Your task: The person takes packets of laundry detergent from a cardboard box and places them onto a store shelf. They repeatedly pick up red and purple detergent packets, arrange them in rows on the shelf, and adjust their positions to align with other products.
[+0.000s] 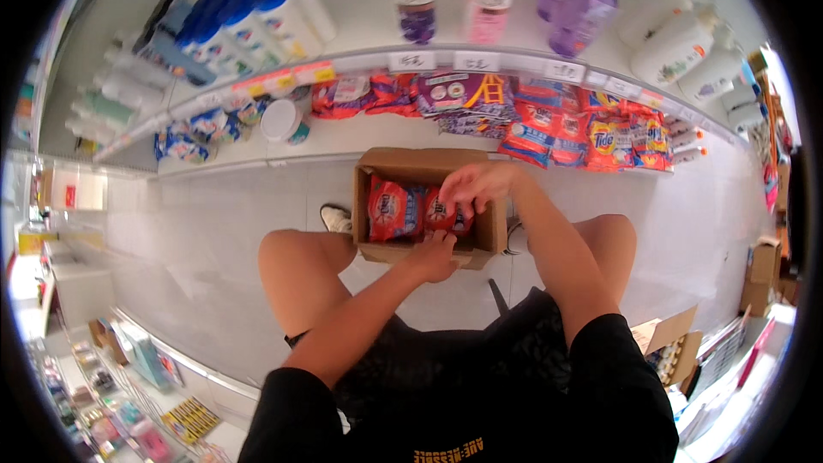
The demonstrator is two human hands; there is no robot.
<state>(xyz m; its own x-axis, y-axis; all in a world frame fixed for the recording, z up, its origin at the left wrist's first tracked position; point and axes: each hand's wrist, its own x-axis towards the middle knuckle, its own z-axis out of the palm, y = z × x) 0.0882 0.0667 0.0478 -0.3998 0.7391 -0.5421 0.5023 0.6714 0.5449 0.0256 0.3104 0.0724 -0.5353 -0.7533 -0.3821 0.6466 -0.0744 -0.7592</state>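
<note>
An open cardboard box (495, 231) stands on the floor between my legs, in front of the shelf. Inside it lie red OMO detergent packets side by side, a left one (388, 212) in plain sight and a right one (460, 225) partly covered by my hands. My left hand (440, 258) crosses the box's near wall, its fingertips at the near edge of the right packet; whether they pinch it is unclear. Above the box's right half, my right hand (479, 186) hangs with its fingers apart and curved down, nothing visible in them.
Lower shelf stock includes a white tub (281, 121), a purple packet (466, 93), red OMO packets (533, 132) and Tide packets (604, 141). Bottles with blue caps (283, 13) and purple pump bottles (575, 13) stand above the shelf lip. Another open carton (675, 354) sits behind right.
</note>
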